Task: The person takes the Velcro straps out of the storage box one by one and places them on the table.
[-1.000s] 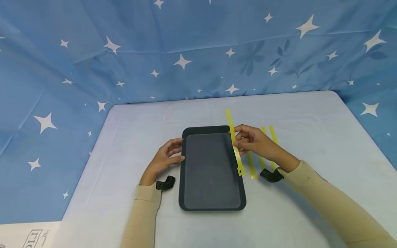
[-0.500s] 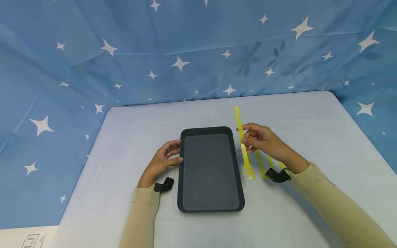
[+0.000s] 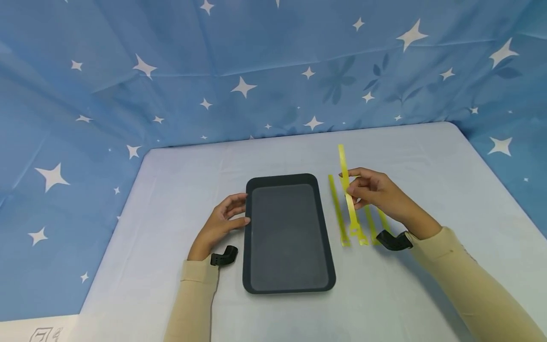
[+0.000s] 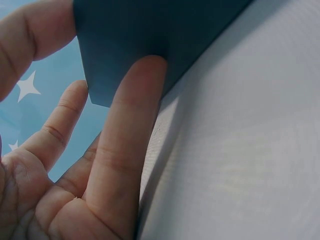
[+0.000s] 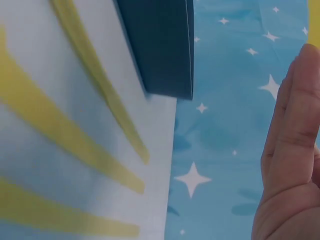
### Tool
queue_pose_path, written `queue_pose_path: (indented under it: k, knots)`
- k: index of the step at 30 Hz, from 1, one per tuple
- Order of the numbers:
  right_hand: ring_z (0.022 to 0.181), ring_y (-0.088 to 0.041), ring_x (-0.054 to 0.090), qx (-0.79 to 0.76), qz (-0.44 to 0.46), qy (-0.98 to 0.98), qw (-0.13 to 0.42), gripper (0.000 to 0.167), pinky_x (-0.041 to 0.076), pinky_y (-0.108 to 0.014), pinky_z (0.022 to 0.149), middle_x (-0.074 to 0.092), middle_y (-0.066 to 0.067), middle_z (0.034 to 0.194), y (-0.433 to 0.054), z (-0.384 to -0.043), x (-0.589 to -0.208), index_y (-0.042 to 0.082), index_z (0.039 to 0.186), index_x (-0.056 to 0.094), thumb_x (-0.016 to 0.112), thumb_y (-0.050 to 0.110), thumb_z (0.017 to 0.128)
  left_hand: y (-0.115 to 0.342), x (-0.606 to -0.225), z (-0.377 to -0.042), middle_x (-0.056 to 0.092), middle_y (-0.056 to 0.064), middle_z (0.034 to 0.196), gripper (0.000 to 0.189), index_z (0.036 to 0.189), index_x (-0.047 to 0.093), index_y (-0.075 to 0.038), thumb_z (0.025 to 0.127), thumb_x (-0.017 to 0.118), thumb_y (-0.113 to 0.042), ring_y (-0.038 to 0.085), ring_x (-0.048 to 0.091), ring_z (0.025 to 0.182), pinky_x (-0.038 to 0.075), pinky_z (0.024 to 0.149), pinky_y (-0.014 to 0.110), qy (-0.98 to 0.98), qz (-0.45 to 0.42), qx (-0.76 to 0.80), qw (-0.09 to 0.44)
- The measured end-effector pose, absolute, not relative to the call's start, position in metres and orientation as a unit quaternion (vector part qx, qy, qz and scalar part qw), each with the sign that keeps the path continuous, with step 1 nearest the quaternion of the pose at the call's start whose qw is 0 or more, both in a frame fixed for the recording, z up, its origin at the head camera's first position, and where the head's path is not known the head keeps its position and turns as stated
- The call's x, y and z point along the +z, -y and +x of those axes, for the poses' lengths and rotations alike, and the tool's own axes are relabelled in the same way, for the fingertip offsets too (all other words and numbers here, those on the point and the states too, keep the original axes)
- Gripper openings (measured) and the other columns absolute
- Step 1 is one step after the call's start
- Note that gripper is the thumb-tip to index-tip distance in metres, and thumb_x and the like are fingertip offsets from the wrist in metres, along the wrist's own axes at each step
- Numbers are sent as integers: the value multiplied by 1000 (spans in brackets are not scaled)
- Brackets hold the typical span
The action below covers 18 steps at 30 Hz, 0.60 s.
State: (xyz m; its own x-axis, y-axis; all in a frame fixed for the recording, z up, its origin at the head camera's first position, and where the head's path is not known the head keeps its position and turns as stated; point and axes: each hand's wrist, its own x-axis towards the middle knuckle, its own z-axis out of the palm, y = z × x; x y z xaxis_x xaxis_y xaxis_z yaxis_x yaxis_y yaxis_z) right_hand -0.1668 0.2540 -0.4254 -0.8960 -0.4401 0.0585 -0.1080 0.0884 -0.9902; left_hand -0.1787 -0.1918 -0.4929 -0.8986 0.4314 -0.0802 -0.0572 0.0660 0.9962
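Observation:
My left hand (image 3: 220,225) touches the left wall of a dark grey rectangular tray (image 3: 286,237) with its fingertips and thumb. Up close in the left wrist view, the thumb (image 4: 127,135) lies straight against the tray's side (image 4: 135,40). To the right of the tray, my right hand (image 3: 380,192) pinches a yellow strap (image 3: 352,211) with a slotted lower end, its top pointing away from me. Several more yellow straps lie side by side on the table, the nearest strap (image 3: 337,206) close to the tray. Part of the others is hidden behind the right hand and wrist.
A white cloth covers the table (image 3: 188,171). Behind it hangs a blue curtain (image 3: 273,71) with white stars. Black wrist bands with camera mounts (image 3: 224,256) sit at both cuffs. A printed white item (image 3: 40,330) shows at the lower left corner.
From over the tray's right edge, my right hand has moved right with the strap, above the lying straps. The strap nearest the tray is now uncovered. My left hand stays at the tray.

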Motion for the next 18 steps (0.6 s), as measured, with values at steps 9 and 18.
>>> queue_pose_path:
  k: [9,18]
  knots:
    - [82,-16,66,-657,-176,-727,92,42,63,-28,72,70,-4,101,-278,-163,-426,23,135,66,53,-7,109,191,-490,-178,45,30,159,73,160,42,5,95,74,2,39,53,140,60,94,30,-713,128,665,182]
    - [81,-16,67,-636,-146,-755,69,45,63,-28,71,67,-4,99,-303,-161,-428,28,135,69,55,-6,109,190,-489,-178,45,31,158,73,161,41,5,95,72,4,14,61,127,60,93,29,-708,122,670,187]
